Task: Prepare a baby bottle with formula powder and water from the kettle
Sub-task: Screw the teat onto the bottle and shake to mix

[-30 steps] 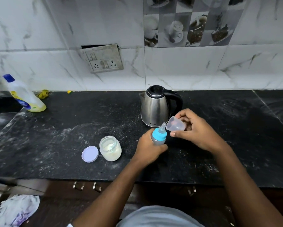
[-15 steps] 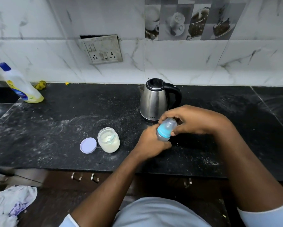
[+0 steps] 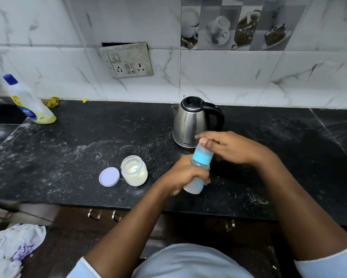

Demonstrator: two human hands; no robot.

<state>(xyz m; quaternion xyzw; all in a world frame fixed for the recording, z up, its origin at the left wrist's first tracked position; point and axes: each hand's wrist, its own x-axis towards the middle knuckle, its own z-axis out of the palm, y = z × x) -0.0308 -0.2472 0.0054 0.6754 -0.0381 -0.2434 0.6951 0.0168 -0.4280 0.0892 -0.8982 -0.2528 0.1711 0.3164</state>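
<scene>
Nearest you, your left hand (image 3: 185, 174) is wrapped tight around the lower half of the baby bottle (image 3: 198, 165), fingers curled fully round its body, lifting it clear of the black countertop (image 3: 68, 157). The bottle does not stand upright. Its long axis leans, base toward you and to the left, blue collar (image 3: 202, 157) and top pointing away and to the right. That top end runs straight into your right hand (image 3: 232, 149), which comes in from the right and pinches the clear cap (image 3: 204, 147), thumb on the near side and fingers laid over the far side. Motion blur hides how firmly.

So the cap end belongs to the right hand and the body to the left. Any push to seat the cap probably has to run down that leaning axis, against your left grip.

To the left of your hands stands the open formula jar (image 3: 134, 173), its lilac lid (image 3: 109, 176) flat beside it. Just behind your right hand sits the steel kettle (image 3: 190, 123), handle to the right. Far left stands a detergent bottle (image 3: 28, 101).
</scene>
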